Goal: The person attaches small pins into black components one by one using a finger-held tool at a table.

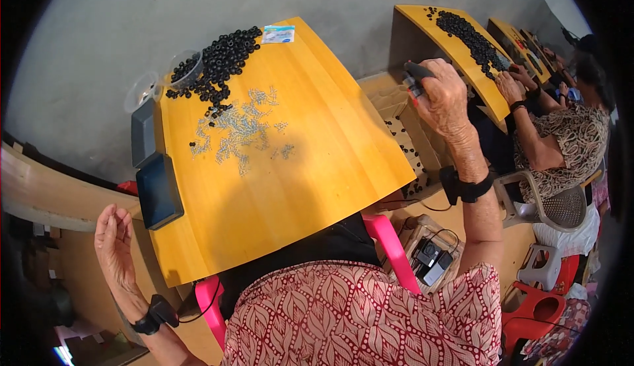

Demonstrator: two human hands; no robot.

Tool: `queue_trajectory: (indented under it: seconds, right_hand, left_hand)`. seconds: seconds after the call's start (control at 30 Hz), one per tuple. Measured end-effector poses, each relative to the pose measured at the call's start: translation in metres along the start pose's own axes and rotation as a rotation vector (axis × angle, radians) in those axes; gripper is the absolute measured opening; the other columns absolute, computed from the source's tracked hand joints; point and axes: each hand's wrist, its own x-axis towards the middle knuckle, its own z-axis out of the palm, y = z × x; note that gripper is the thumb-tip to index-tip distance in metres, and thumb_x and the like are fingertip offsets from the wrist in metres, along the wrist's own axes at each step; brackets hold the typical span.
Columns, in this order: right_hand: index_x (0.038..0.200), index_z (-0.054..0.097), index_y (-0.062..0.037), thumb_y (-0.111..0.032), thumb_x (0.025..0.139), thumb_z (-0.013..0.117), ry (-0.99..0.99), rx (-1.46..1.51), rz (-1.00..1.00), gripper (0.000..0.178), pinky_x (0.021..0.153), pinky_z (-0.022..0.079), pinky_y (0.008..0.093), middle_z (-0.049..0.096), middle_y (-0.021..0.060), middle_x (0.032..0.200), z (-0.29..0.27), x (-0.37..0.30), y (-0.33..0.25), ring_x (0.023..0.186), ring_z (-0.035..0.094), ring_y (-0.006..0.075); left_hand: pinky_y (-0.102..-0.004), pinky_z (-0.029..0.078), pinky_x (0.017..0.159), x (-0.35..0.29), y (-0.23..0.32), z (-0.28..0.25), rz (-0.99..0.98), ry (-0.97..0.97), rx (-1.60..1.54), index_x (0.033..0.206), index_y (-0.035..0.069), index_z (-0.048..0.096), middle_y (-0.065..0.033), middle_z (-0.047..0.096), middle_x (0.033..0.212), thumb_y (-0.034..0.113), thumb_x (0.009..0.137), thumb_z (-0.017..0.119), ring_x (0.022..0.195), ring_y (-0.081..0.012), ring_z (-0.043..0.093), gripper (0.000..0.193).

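My right hand (444,95) is raised beyond the right edge of the yellow table (330,148). Its fingers are wrapped round a black handheld tool (417,72); much of it lies hidden in the grip, so its exact kind does not show. Off the table's left side hangs my left hand (115,240), fingers slightly bent and apart from the thumb, with nothing visible in it. The nearest thing to it is a dark blue tray (159,191). On the tabletop lie a heap of black ring-like parts (228,55) and a scatter of small silvery pieces (244,128).
A grey tray (144,135) and a clear plastic tub (186,69) stand along the left edge. A small packet (278,34) lies at the far edge. Below right is a cardboard box (432,148) with black parts. Another person (561,128) works at a neighbouring table (422,26).
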Motion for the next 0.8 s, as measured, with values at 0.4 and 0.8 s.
queue_trajectory:
  seconds: [0.4, 0.8]
  right_hand:
    - [0.084, 0.06, 0.0022, -0.002, 0.074, 0.068, -0.089, 0.052, 0.111, 0.013, 0.068, 0.047, 0.0396, 0.059, 0.0153, 0.089, -0.001, -0.039, -0.016, 0.08, 0.056, 0.0329]
    - [0.089, 0.062, 0.002, 0.0, 0.065, 0.071, -0.194, 0.028, 0.105, 0.025, 0.071, 0.048, 0.0415, 0.058, 0.0159, 0.091, 0.001, -0.031, -0.024, 0.084, 0.057, 0.0344]
  left_hand:
    - [-0.0273, 0.049, 0.09, 0.06, 0.034, 0.018, 0.066, -0.043, 0.103, 0.119, 0.007, 0.061, -0.0074, 0.068, 0.107, 0.025, 0.091, 0.065, 0.098, -0.0152, 0.064, 0.034]
    - [-0.0236, 0.048, 0.09, 0.052, 0.051, -0.092, 0.102, 0.216, 0.129, 0.12, 0.004, 0.06, -0.0073, 0.067, 0.108, 0.02, 0.092, 0.063, 0.096, -0.0142, 0.064, 0.033]
